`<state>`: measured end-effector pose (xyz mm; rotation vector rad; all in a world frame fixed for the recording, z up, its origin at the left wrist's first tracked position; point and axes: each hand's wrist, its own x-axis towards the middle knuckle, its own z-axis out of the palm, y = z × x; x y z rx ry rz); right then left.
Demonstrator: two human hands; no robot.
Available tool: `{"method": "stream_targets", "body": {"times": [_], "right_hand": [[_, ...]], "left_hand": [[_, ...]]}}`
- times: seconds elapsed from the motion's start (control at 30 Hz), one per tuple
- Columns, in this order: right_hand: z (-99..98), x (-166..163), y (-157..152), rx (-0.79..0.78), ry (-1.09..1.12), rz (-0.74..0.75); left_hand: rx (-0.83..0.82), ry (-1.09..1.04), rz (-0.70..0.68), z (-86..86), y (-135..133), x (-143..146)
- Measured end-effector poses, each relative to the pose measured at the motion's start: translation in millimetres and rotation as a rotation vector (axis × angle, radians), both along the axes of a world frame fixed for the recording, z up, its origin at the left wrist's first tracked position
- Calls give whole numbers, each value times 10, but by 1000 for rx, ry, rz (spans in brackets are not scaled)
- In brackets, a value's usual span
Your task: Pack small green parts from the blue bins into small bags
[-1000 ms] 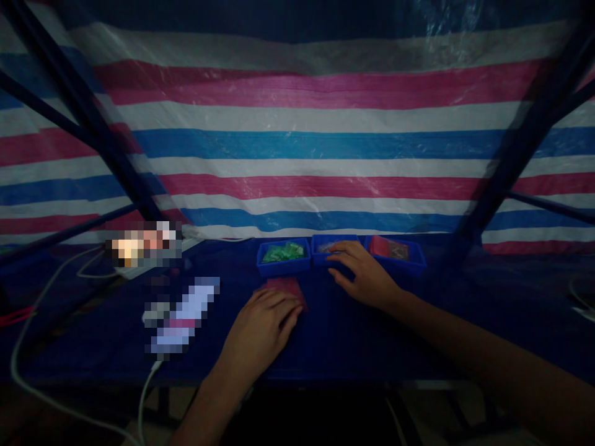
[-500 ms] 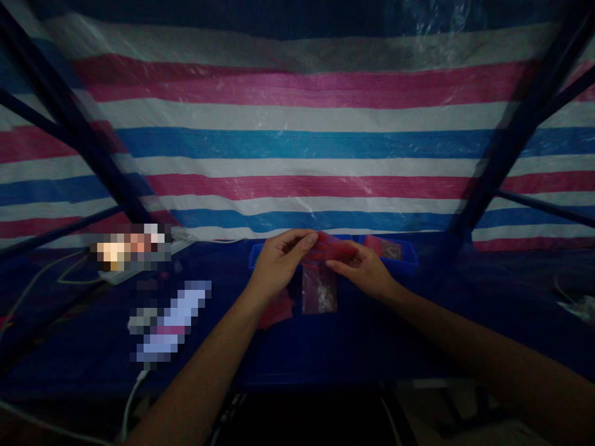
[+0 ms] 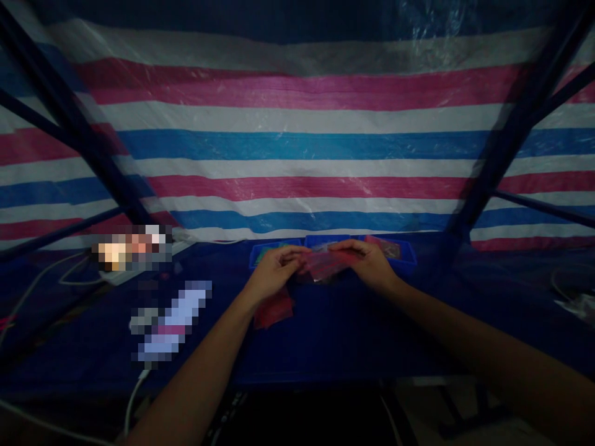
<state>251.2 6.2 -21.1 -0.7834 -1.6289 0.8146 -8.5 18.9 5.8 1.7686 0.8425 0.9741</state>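
Note:
Between my hands is a thin reddish plastic bag [image 3: 328, 266], see-through in places and held just above the table in front of the blue bins. My left hand [image 3: 276, 269] pinches its left edge, fingers closed. On the other side my right hand [image 3: 372, 265] grips the right edge between thumb and fingers. What lies inside the bag is too dark to make out. Below my left hand, a red plastic bag [image 3: 274, 311] rests on the blue table [image 3: 344, 341].
Behind my hands stand the left bin [image 3: 253, 255] with green and blue pieces, the middle bin [image 3: 320, 238], and the right bin [image 3: 409, 255] holding reddish packets. A blurred-out long object [image 3: 176, 322] with a white cable [image 3: 132, 396] lies left. Striped sheeting [image 3: 297, 145] hangs behind.
Both hands have lowered slightly and moved a little apart with the bag. The clear packet that showed below them no longer appears there. The left bin's contents are now visible.

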Motion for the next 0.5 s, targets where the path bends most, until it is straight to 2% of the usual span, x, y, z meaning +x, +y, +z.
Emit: {"method": "stream_targets", "body": {"times": [0.13, 0.23, 0.37, 0.5], "right_hand": [[57, 72, -7, 292, -310, 86], [40, 114, 7, 407, -435, -26], [12, 155, 26, 452, -478, -188], [57, 129, -17, 340, -339, -230]], "left_hand": [[-25, -66, 48, -12, 25, -6], [-85, -154, 44, -15, 26, -7], [-162, -283, 25, -20, 21, -4], [-230, -368, 14, -12, 4, 3]]}}
